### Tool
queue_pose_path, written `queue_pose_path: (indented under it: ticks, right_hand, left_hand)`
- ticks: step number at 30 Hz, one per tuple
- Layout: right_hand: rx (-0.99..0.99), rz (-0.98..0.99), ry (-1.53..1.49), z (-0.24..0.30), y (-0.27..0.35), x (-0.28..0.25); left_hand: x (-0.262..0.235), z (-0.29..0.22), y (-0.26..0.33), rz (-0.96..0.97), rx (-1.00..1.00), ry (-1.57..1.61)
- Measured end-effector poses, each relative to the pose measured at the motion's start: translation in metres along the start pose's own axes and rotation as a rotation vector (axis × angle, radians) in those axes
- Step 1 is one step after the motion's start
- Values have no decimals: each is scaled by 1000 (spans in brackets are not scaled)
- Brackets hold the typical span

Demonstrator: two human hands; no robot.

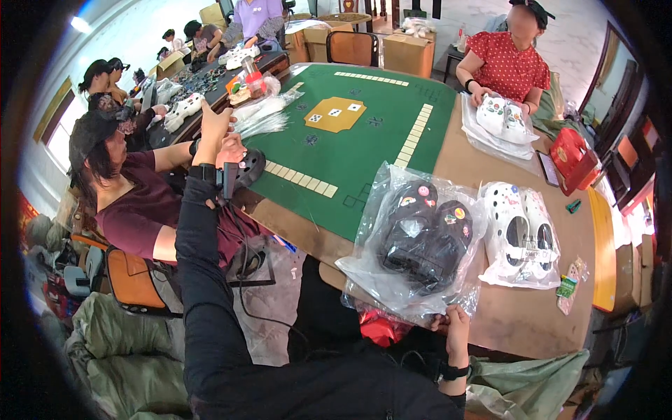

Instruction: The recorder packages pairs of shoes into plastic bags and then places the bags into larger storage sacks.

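Fingers of the right hand (456, 329) pinch a clear bag (371, 269) over green mat (357, 164) and brown table (514, 318); the raised left hand's (215, 126) grip I can't tell. Pale wall (136, 31) behind.

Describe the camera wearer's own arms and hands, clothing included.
Black sleeves cover the arms. The left hand and right hand are bare. A black strap and a dark box sit at the left wrist; a black band circles the right wrist. A dark cable hangs beside the left sleeve.
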State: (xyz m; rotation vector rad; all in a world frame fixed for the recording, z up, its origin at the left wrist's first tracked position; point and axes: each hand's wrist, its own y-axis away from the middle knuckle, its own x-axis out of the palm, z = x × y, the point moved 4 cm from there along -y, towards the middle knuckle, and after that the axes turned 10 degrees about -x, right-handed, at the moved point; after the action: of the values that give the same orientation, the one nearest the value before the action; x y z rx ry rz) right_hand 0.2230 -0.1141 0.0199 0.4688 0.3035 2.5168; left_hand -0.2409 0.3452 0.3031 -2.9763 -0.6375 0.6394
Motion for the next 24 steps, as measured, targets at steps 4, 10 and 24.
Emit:
queue_pose_path:
  ticks: [4, 10, 24]
  right_hand:
    - [1, -16, 19, -1, 1, -1]
    - [-11, 12, 16, 2, 2, 3]
    - [-22, 6, -9, -3, 0, -2]
  left_hand:
    - [-2, 2, 8, -7, -14, 9]
    - [-5, 10, 21, -323, 413, -619]
    - [144, 90, 392, 663, 1514, -335]
